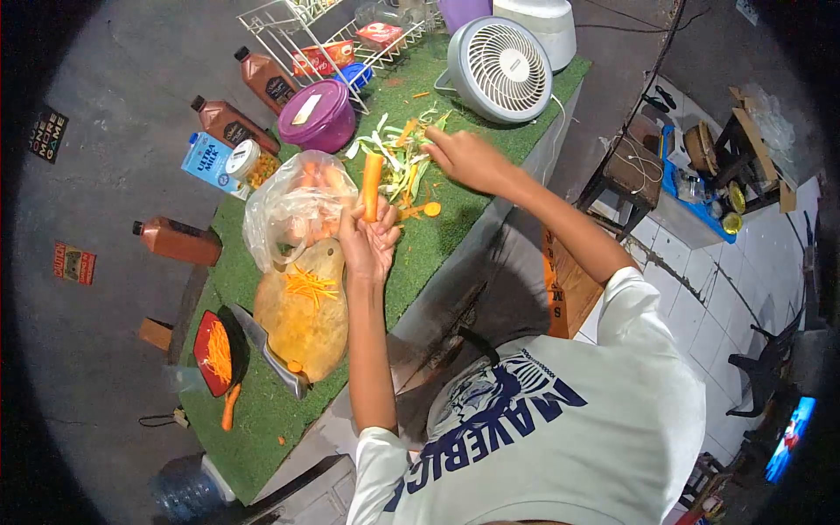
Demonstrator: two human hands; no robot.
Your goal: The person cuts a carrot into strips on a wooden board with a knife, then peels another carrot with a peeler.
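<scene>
My left hand (371, 241), palm up, grips a peeled carrot (373, 185) that points away from me. Over a heap of green and orange vegetable peelings (404, 162) is my right hand (459, 159), its fingers curled in at the heap's edge. What those fingers hold, if anything, I cannot make out. A cut carrot piece (432, 209) lies beside the peelings. Left of my left hand is a clear plastic bag (278, 210) with orange pieces inside. A wooden cutting board (293, 337) bears shredded carrot (311, 287), and a knife (267, 350) lies along its left edge.
A red-and-black dish (206, 366) of shredded carrot and another carrot (230, 408) lie at the near left. Behind stand a purple lidded tub (319, 122), a milk carton (206, 162), brown bottles (262, 79), a wire rack (385, 52) and a fan (503, 70) on green matting (446, 227).
</scene>
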